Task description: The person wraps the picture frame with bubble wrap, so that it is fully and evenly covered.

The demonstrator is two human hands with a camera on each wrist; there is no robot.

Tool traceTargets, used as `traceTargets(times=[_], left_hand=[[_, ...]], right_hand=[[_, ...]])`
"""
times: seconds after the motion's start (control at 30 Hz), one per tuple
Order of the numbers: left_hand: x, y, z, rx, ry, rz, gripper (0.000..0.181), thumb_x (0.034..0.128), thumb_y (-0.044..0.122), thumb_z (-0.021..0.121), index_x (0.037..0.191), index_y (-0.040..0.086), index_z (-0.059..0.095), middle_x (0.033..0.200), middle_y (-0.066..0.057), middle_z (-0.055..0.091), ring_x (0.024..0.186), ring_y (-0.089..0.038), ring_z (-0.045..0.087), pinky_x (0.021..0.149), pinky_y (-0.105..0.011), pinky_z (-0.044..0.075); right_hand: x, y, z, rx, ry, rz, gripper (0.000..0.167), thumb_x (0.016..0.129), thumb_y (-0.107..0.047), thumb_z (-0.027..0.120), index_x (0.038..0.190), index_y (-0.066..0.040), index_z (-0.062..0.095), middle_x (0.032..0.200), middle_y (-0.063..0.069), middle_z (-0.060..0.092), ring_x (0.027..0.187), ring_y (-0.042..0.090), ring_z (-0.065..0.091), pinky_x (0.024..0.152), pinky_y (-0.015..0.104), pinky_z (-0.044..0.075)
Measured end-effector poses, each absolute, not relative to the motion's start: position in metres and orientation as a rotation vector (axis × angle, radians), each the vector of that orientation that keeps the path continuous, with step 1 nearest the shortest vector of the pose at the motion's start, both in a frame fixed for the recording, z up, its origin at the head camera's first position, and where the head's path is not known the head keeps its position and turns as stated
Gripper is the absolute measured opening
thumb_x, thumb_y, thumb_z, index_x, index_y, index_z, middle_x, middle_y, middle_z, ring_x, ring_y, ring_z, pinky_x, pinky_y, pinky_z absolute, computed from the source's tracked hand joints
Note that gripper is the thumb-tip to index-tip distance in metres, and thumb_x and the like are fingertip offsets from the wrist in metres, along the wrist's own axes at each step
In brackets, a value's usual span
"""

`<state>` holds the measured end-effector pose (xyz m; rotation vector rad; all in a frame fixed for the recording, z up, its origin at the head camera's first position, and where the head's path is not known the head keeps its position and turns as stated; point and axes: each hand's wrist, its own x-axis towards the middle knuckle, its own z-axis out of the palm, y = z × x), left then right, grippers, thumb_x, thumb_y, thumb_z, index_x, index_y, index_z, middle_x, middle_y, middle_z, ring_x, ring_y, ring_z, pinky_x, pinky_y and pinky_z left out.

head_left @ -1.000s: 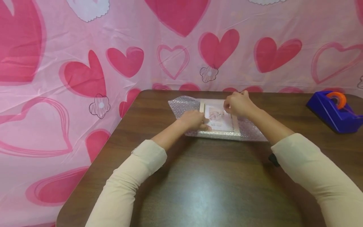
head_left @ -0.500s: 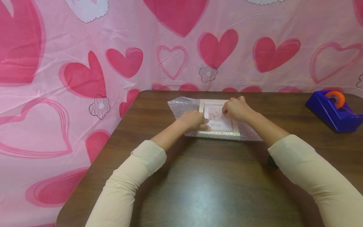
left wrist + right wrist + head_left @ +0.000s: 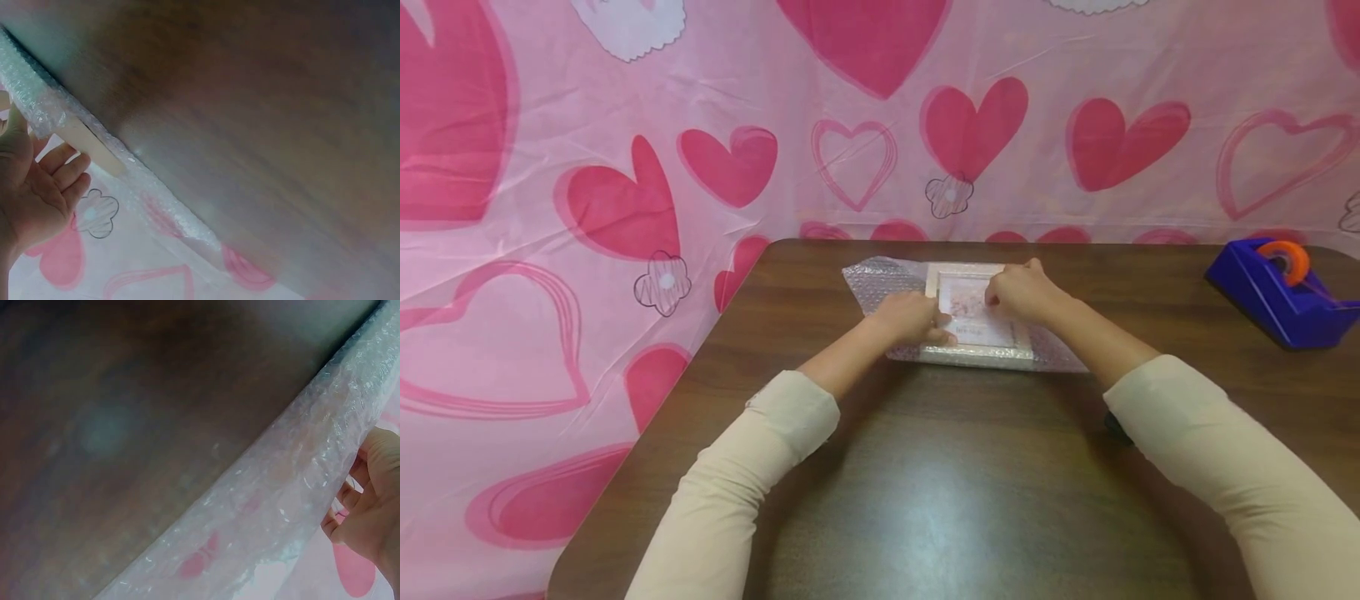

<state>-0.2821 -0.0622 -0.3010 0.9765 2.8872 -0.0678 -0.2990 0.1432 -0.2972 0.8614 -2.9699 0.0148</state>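
A pale wooden picture frame [image 3: 977, 356] lies on a sheet of bubble wrap [image 3: 880, 279] near the table's far edge. Its print shows a pinkish drawing and a line of lettering. My left hand [image 3: 906, 318] rests on the frame's left side, fingers pressing across the edge. In the left wrist view, the loosely bent fingers of that left hand [image 3: 47, 178] show beside the wrap. Over the frame's upper right, my right hand [image 3: 1026, 292] has curled fingers that seem to pinch the wrap; the fingertips are partly hidden. The wrap [image 3: 294, 469] fills much of the right wrist view.
A blue tape dispenser [image 3: 1277, 300] with an orange core [image 3: 1288, 260] stands at the table's right. A small dark object [image 3: 1117, 427] is partly hidden by the right sleeve. Behind the wooden table [image 3: 925, 467] hangs a pink heart-patterned cloth [image 3: 857, 167].
My right hand has come lower and slightly left over the frame, its forearm following. The left hand stays where it was on the frame.
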Motion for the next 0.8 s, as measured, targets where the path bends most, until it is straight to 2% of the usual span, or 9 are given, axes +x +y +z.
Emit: traceTargets(times=[0.1,0.2,0.3,0.4,0.5,0.53,0.6,0.7,0.8], left_hand=[[-0.283,-0.062,-0.301,0.982,2.887,-0.052,0.05,0.0833,0.057,0.056,0.116,0.021,0.066,0.104,-0.004,0.066,0.094,-0.02,0.06,0.075,-0.035,0.05],[-0.285,-0.062,-0.302,1.007,2.884,-0.04,0.043,0.0836,0.056,0.057,0.105,0.02,0.07,0.094,-0.002,0.066,0.085,-0.018,0.06,0.07,-0.035,0.05],[-0.287,-0.061,-0.302,1.029,2.9,-0.067,0.046,0.0821,0.058,0.057,0.103,0.018,0.068,0.096,-0.003,0.065,0.086,-0.019,0.059,0.07,-0.036,0.05],[-0.291,-0.06,-0.303,1.039,2.929,-0.14,0.067,0.0788,0.063,0.057,0.122,0.013,0.058,0.124,-0.007,0.057,0.111,-0.022,0.053,0.087,-0.038,0.047],[-0.297,-0.059,-0.304,1.029,2.935,-0.183,0.09,0.0753,0.068,0.056,0.14,0.009,0.039,0.148,-0.009,0.03,0.133,-0.024,0.031,0.104,-0.039,0.031],[-0.3,-0.059,-0.305,1.029,2.923,-0.186,0.095,0.0753,0.069,0.055,0.144,0.008,0.032,0.151,-0.009,0.021,0.136,-0.024,0.022,0.108,-0.039,0.024],[-0.303,-0.059,-0.306,1.0,2.88,-0.155,0.096,0.0759,0.069,0.054,0.146,0.008,0.027,0.152,-0.009,0.015,0.138,-0.024,0.015,0.11,-0.041,0.017],[-0.307,-0.06,-0.308,0.962,2.817,-0.122,0.092,0.0781,0.068,0.052,0.146,0.011,0.027,0.152,-0.008,0.017,0.138,-0.023,0.015,0.111,-0.044,0.013],[-0.309,-0.06,-0.309,0.947,2.779,-0.113,0.088,0.0793,0.068,0.051,0.145,0.013,0.03,0.152,-0.007,0.019,0.138,-0.023,0.016,0.111,-0.045,0.011]], right_hand=[[-0.299,0.143,-0.299,0.878,-2.975,-0.005,0.012,0.079,-0.005,0.064,0.078,-0.015,0.072,0.082,0.002,0.067,0.083,0.025,0.055,0.077,0.053,0.033],[-0.296,0.142,-0.299,0.896,-2.963,-0.046,0.013,0.079,-0.004,0.063,0.076,-0.014,0.071,0.082,0.003,0.066,0.081,0.025,0.056,0.077,0.053,0.035],[-0.292,0.141,-0.299,0.909,-2.94,-0.112,0.013,0.079,-0.004,0.062,0.074,-0.014,0.069,0.08,0.005,0.066,0.079,0.026,0.057,0.076,0.055,0.037],[-0.287,0.139,-0.298,0.923,-2.926,-0.169,0.012,0.079,-0.005,0.062,0.072,-0.013,0.067,0.078,0.006,0.064,0.079,0.027,0.058,0.076,0.057,0.037],[-0.284,0.138,-0.297,0.943,-2.923,-0.197,0.008,0.078,-0.008,0.064,0.072,-0.011,0.067,0.078,0.006,0.063,0.08,0.028,0.059,0.075,0.058,0.037],[-0.283,0.139,-0.297,0.948,-2.925,-0.208,0.008,0.079,-0.009,0.064,0.072,-0.012,0.067,0.078,0.005,0.062,0.08,0.028,0.059,0.075,0.058,0.037],[-0.282,0.141,-0.297,0.968,-2.926,-0.219,0.008,0.079,-0.01,0.063,0.072,-0.013,0.067,0.079,0.004,0.062,0.08,0.028,0.059,0.076,0.058,0.038],[-0.28,0.147,-0.296,0.986,-2.976,-0.152,0.011,0.081,-0.011,0.06,0.077,-0.015,0.069,0.086,0.003,0.063,0.082,0.028,0.059,0.072,0.057,0.039],[-0.277,0.157,-0.292,0.977,-3.043,0.057,0.02,0.082,-0.01,0.055,0.093,-0.011,0.072,0.099,0.008,0.063,0.089,0.031,0.059,0.069,0.054,0.04]])
